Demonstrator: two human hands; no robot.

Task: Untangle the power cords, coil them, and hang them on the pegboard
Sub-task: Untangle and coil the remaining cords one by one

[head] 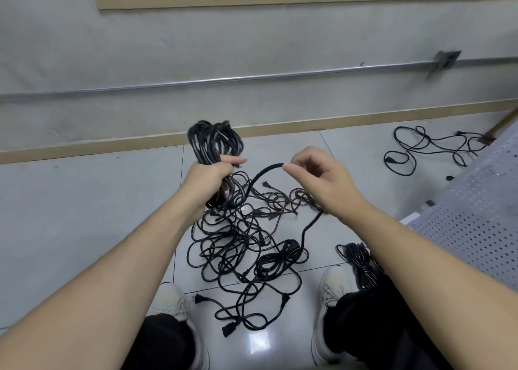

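Observation:
My left hand (208,180) grips a thick coil of black power cord (214,141) that stands up above my fist. A loose strand of cord (265,172) arcs from that coil to my right hand (319,177), which pinches it between thumb and fingertips. Below both hands a tangled heap of black cords (241,240) with several plugs lies on the tiled floor between my feet. The white perforated pegboard (476,210) lies flat at the right.
A separate loose cord (429,148) sprawls on the floor at the far right near the wall. A small coiled bundle (361,260) lies beside my right shoe (333,285). The wall's wooden baseboard (112,144) runs behind the pile.

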